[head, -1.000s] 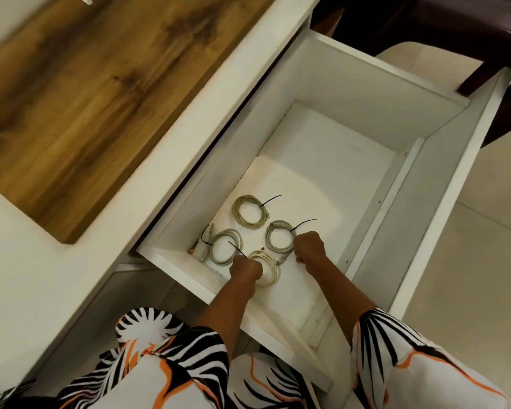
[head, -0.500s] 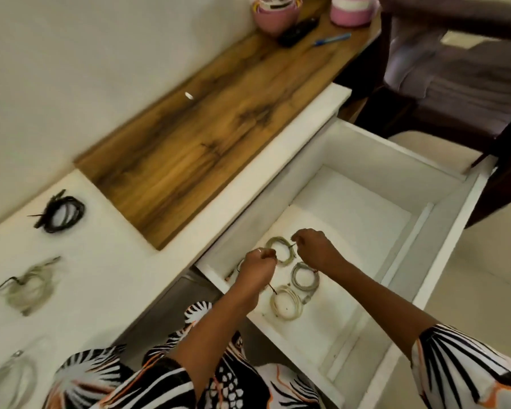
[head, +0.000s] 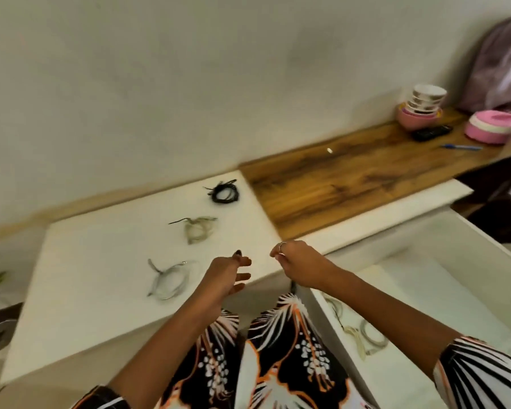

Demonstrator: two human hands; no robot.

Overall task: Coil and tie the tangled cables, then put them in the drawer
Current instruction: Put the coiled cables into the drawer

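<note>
3 tied coils lie left of the drawer (head: 443, 261); nearest, the grey coil (head: 170, 280), beside the empty, relaxed left hand (head: 227, 276); right hand (head: 295, 261) loosely curled, empty.

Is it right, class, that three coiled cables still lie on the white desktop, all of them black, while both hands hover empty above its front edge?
Not quite. The head view shows only the far coil, the black cable, is black; the middle cable and the near cable are pale grey. The rest holds: three coils on the white desktop, left hand and right hand empty.
</note>
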